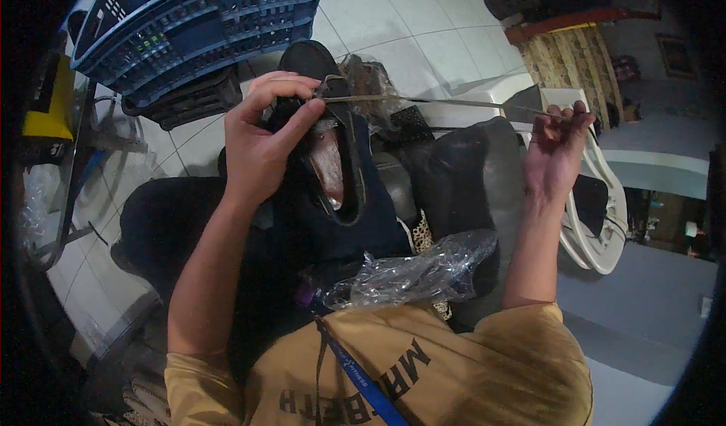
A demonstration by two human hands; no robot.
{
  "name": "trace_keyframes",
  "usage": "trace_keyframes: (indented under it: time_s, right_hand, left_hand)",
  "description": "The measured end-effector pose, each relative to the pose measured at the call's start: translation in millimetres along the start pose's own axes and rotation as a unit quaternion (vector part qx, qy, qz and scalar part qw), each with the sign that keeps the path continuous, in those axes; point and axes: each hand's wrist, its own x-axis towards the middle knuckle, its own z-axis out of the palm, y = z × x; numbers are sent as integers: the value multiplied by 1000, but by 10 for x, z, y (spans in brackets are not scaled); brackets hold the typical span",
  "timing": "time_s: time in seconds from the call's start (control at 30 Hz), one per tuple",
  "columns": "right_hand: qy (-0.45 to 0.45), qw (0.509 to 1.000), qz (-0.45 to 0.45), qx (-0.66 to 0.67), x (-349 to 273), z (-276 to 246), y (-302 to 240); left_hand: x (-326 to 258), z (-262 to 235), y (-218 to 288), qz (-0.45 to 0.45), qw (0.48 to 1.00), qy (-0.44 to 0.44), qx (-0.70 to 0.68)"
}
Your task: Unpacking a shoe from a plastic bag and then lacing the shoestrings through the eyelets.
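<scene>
A dark shoe [310,57] lies over my lap, its toe pointing away from me. Inside its opening shows a shiny brown shoe last [327,165]. My left hand [261,127] is closed at the shoe's upper, thumb and fingertips pinching a thin pale cord [423,100]. From there the cord runs taut to the right, across to my right hand [556,142]. The fingers of that hand are curled around the cord's far end, raised well apart from the shoe. Whether the left fingers also grip the shoe's edge is hard to tell.
Beyond the shoe at the left stands a blue plastic crate [204,36], with a black crate [181,97] under it. Crumpled clear plastic [416,271] lies against my body. A white plastic chair [601,229] stands at the right. Pale tiles [408,10] cover the floor.
</scene>
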Motion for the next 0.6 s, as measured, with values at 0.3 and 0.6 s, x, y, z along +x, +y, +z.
trace_keyframes:
  time_s: [0.3, 0.6]
  right_hand:
    - [-46, 994, -66, -79, -20, 167, -33]
    - [24, 988, -88, -121, -38, 239, -76]
  left_hand:
    - [2, 11, 32, 1, 1000, -5, 6]
    - [-10, 1, 28, -7, 1000, -9, 24]
